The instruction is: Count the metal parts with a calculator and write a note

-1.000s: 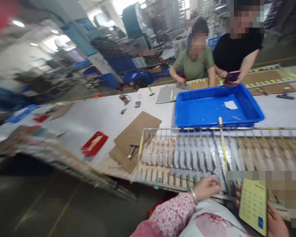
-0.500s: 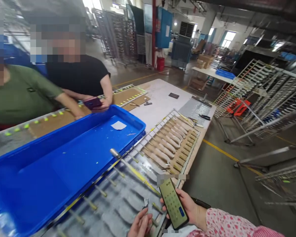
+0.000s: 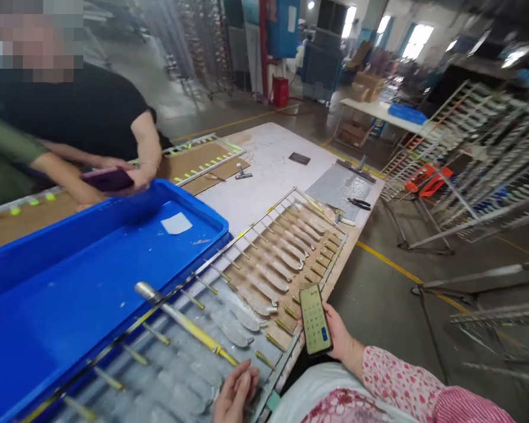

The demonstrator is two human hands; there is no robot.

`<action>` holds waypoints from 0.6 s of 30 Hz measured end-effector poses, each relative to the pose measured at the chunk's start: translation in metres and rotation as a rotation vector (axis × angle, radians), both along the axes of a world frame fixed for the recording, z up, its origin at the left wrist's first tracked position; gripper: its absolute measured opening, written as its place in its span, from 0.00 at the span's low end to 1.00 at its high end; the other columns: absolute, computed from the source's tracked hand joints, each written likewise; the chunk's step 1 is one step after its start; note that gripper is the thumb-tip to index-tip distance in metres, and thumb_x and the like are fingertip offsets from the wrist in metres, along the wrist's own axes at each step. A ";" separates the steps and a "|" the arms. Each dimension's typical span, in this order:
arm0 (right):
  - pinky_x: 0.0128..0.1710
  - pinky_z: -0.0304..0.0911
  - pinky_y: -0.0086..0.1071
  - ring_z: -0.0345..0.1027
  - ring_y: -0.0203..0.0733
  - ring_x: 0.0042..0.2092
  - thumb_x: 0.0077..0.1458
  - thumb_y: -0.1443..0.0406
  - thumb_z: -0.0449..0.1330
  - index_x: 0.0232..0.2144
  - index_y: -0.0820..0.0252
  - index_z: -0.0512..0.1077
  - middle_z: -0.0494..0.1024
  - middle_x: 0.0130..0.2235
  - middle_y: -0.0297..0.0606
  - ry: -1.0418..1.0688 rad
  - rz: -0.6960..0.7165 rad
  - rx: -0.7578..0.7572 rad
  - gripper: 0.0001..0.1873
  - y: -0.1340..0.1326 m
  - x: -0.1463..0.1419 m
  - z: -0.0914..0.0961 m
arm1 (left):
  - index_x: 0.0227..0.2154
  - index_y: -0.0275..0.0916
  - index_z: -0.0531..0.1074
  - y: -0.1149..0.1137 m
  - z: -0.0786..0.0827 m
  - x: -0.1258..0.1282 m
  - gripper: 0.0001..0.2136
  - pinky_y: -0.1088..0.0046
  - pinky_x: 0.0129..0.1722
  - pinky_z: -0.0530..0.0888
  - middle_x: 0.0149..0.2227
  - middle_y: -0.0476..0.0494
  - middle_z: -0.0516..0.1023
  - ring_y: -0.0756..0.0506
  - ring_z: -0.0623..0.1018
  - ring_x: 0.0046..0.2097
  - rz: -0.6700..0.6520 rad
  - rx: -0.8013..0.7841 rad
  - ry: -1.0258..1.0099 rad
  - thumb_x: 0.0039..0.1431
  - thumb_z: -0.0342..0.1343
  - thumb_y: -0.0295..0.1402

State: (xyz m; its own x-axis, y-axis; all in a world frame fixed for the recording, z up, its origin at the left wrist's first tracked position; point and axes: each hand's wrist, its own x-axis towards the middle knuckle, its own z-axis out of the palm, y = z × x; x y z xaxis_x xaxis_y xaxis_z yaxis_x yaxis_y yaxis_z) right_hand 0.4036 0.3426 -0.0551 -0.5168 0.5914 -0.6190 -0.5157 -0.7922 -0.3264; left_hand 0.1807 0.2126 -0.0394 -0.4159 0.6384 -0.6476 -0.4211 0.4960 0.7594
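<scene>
Clasping phone (image 3: 316, 320) in right hand (image 3: 338, 335), tilted face-up, presumably for reading; holding left hand (image 3: 235, 392) beside frame (image 3: 276, 375), with grip impossible to tell.

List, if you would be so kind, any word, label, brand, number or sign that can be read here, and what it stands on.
Nothing can be read with certainty.
Phone: small characters at the top of its screen and rows of keys, too small and blurred to read.
White sheet on the blue cabinet: too small to read.
White paper in the blue tray: no lettering can be made out.
</scene>
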 end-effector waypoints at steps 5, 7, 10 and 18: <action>0.46 0.67 0.43 0.73 0.45 0.44 0.61 0.54 0.47 0.49 0.63 0.72 0.79 0.42 0.43 -0.041 0.077 0.048 0.25 0.094 0.069 -0.004 | 0.40 0.34 0.72 0.057 0.005 0.060 0.34 0.73 0.38 0.72 0.34 0.40 0.79 0.46 0.77 0.36 0.146 -0.024 -0.021 0.31 0.70 0.53; 0.47 0.67 0.45 0.73 0.47 0.45 0.59 0.54 0.49 0.49 0.63 0.73 0.79 0.44 0.46 -0.066 0.134 0.002 0.25 0.139 0.097 -0.003 | 0.40 0.34 0.71 0.081 0.006 0.092 0.33 0.74 0.35 0.70 0.35 0.40 0.78 0.48 0.76 0.35 0.235 -0.021 -0.020 0.35 0.68 0.54; 0.50 0.66 0.48 0.73 0.48 0.47 0.57 0.53 0.50 0.51 0.59 0.72 0.77 0.49 0.47 -0.150 0.138 -0.008 0.26 0.202 0.127 -0.001 | 0.40 0.34 0.70 0.110 0.008 0.132 0.30 0.75 0.34 0.68 0.34 0.41 0.77 0.49 0.74 0.34 0.200 0.032 -0.069 0.41 0.66 0.53; 0.52 0.64 0.53 0.73 0.51 0.49 0.58 0.49 0.50 0.54 0.56 0.71 0.76 0.51 0.49 -0.176 0.181 0.033 0.28 0.265 0.130 -0.011 | 0.40 0.33 0.67 0.130 0.002 0.160 0.33 0.76 0.31 0.64 0.33 0.42 0.75 0.50 0.72 0.32 0.322 0.017 -0.026 0.40 0.65 0.56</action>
State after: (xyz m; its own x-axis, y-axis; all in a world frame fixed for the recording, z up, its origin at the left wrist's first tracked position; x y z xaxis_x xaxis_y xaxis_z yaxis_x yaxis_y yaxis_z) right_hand 0.5337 0.6076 -0.0665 -0.5019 0.5203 -0.6909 -0.2989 -0.8540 -0.4259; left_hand 0.3405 0.3422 -0.0369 -0.5817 0.4876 -0.6511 -0.5736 0.3216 0.7533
